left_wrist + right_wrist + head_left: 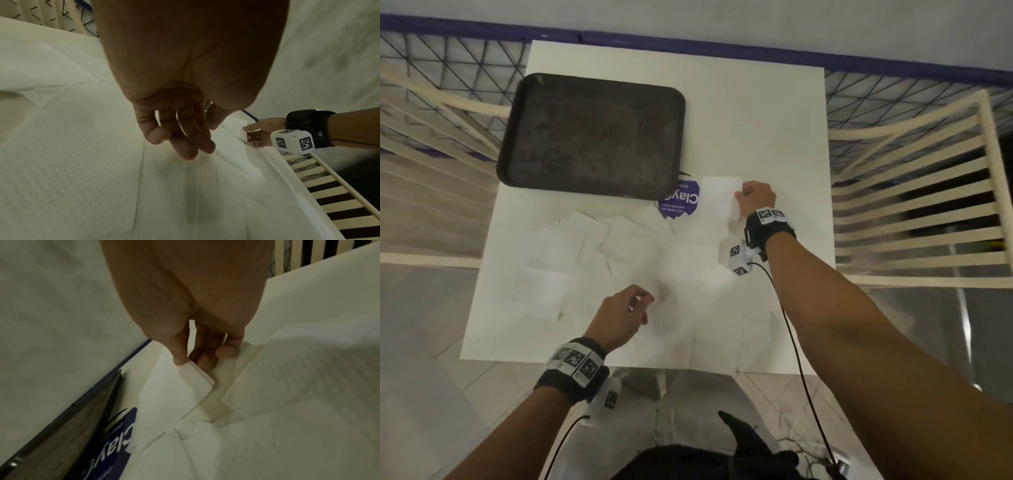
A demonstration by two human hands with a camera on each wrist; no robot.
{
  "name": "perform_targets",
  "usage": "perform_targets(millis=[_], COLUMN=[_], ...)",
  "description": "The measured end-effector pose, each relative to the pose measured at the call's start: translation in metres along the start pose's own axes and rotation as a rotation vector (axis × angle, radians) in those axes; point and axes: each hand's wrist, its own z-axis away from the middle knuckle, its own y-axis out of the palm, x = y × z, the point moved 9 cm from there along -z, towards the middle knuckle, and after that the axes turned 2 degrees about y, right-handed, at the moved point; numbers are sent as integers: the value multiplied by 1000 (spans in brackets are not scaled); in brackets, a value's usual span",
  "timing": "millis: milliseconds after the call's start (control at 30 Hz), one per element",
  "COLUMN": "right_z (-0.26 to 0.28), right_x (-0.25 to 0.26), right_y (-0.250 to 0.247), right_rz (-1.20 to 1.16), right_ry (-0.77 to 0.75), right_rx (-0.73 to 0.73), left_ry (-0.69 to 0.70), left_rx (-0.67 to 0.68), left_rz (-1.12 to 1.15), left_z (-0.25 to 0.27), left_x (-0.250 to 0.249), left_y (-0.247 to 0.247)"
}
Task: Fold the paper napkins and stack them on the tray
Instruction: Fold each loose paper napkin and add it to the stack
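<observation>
The right hand [755, 197] pinches the corner of a folded napkin [719, 198] near the far right part of the surface [774, 120], thumb on top and fingers under the layered edge, as the right wrist view shows. The napkin lies just beside a purple packet [681, 200], which is partly tucked under the near edge of the tray [592, 133] at the far left corner. The tray holds no napkins yet, so the stacking looks barely begun.

The left hand [625, 317] hangs over the loose napkins [571, 246] spread across the near half of the surface, fingers loosely curled and holding nothing; its fingertips [185, 151] are close to the paper, and whether they touch it I cannot tell.

The step in hand looks like carrying this folded napkin to the tray. To do it well:

- Keep the pinch across all layers, or the fold may fan open.
- Lift clear of the packet before moving left, so the napkin does not drag or catch on it.
- Lay it flat, squared to a tray corner, so later napkins stack evenly.
- Let the left hand steady the loose pile, since thin sheets could shift or cling to the lifted one.
</observation>
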Motion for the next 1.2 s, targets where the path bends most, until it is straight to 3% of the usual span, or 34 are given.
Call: perform_targets(millis=[167, 333, 500, 567, 733, 1200], right_z=[10, 53, 96, 111, 137, 148], right_x=[-11, -11, -18, -20, -23, -16], right_y=[0, 9, 42, 54, 67, 67], right_rz=[-138, -124, 5, 143, 251, 212], right_ry=[67, -43, -183, -202, -231, -215], right_rx=[-43, -26, 62, 102, 82, -17], left_ry=[15, 77, 391, 442, 390, 375], left_rx=[-1, -41, -183, -178, -50, -11], left_rz=[32, 24, -135, -190, -271, -179], left_z=[-3, -15, -25, -29, -36, -33], left_x=[-5, -15, -37, -38, -18, 2], left_y=[-1, -8, -18, -17, -8, -11])
